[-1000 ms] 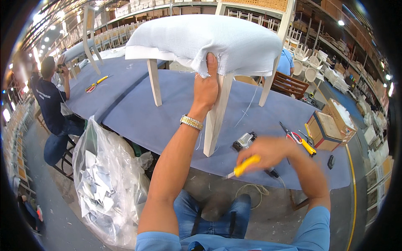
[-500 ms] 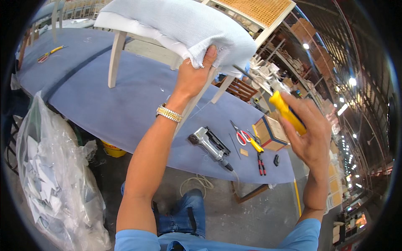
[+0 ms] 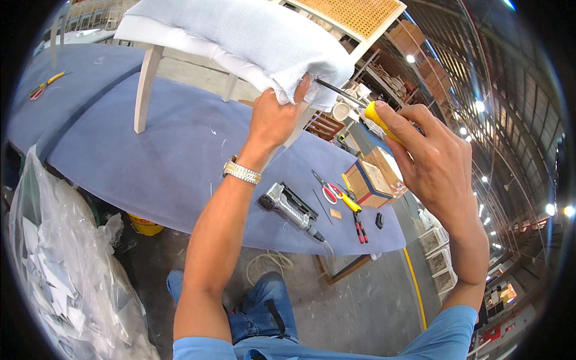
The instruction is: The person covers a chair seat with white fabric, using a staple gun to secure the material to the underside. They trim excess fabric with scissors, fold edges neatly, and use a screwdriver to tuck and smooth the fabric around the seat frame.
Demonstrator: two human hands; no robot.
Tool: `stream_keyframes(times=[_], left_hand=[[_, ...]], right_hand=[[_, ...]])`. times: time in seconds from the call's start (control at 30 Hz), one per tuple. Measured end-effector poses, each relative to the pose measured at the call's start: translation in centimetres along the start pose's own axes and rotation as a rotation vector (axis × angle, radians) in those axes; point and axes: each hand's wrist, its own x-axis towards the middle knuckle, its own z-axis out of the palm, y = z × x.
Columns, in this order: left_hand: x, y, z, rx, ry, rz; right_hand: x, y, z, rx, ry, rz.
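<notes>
A chair seat covered in light blue fabric stands on pale wooden legs, its white underlayer showing along the near edge. At the front right corner, my left hand grips the bunched fabric, thumb on top. My right hand is closed around the yellow handle of a screwdriver. Its dark shaft points left, and the tip meets the fabric fold right beside my left thumb. Whether the tip goes under the fold cannot be seen.
On the blue-covered table lie a staple gun with its hose, scissors, yellow-and-red pliers and a wooden box. Cutters rest at far left. A plastic bag of scraps stands on the floor beside the table.
My right hand has brought the screwdriver left and up, so its tip now touches the fabric corner. My left hand keeps its grip. The whole view has shifted slightly.
</notes>
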Motion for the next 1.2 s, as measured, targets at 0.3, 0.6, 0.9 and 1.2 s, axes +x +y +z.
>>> stream_keyframes(times=[0.3,0.6,0.9,1.2], left_hand=[[-0.1,-0.1,0.5,-0.069,-0.001,0.038],[-0.5,0.2,0.3,0.008,0.004,-0.025],[-0.5,-0.5,1.1,0.067,0.134,0.107],[-0.6,-0.3,1.3,0.064,0.122,0.082]], right_hand=[[1.9,-0.3,-2.7,-0.118,-0.174,-0.066],[2.5,-3.0,-1.9,-0.169,-0.161,-0.036],[-1.0,0.4,3.7,0.25,0.09,0.048],[-2.9,1.9,7.6,0.746,0.124,0.204]])
